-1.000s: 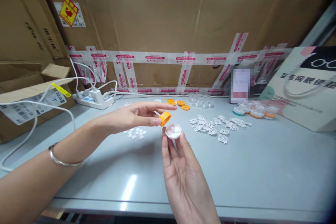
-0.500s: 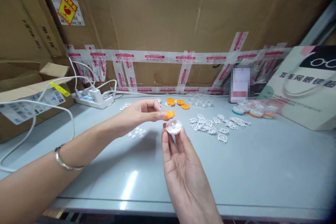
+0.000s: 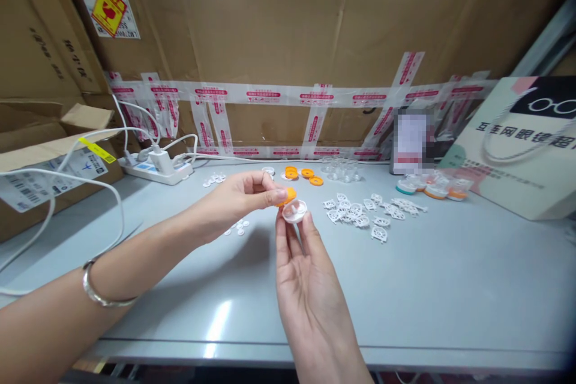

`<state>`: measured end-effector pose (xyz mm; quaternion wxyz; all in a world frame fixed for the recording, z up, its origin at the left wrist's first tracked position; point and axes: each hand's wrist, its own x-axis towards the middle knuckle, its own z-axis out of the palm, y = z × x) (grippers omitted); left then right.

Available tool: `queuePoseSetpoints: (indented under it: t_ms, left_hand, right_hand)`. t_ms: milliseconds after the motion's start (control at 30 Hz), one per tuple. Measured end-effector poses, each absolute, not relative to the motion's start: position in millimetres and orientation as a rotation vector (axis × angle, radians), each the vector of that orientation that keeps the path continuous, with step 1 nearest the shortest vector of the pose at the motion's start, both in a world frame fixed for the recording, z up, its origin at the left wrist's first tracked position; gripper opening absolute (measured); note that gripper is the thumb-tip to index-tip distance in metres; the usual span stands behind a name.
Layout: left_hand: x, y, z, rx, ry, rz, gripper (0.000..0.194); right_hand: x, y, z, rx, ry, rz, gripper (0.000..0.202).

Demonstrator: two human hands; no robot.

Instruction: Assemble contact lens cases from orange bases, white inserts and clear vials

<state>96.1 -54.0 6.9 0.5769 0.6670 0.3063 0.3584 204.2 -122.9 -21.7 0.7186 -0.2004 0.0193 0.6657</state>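
1 orange cap (image 3: 290,194) near 1 white cup (image 3: 295,215).

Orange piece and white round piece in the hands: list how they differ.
Colour: the orange piece is solid orange; the white round piece is whitish.
Grip: the left hand pinches the orange piece; the right hand holds the white round piece from below.
Position: the orange piece sits higher, the white round piece lower.
Shared: both are handheld.

grey tabletop (image 3: 450,288), white openwork parts (image 3: 379,234), orange rings (image 3: 291,174), power strip (image 3: 173,176)
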Motion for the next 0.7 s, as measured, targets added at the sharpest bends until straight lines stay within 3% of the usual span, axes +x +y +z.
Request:
queuePoseSetpoints:
  t_ms: [700]
  left_hand:
    - [91.0, -50.1, 10.2, 1.581, 0.703, 0.758, 0.011]
  right_hand:
    - [199.5, -122.0, -24.8, -0.424, -0.019, 1.478, 0.021]
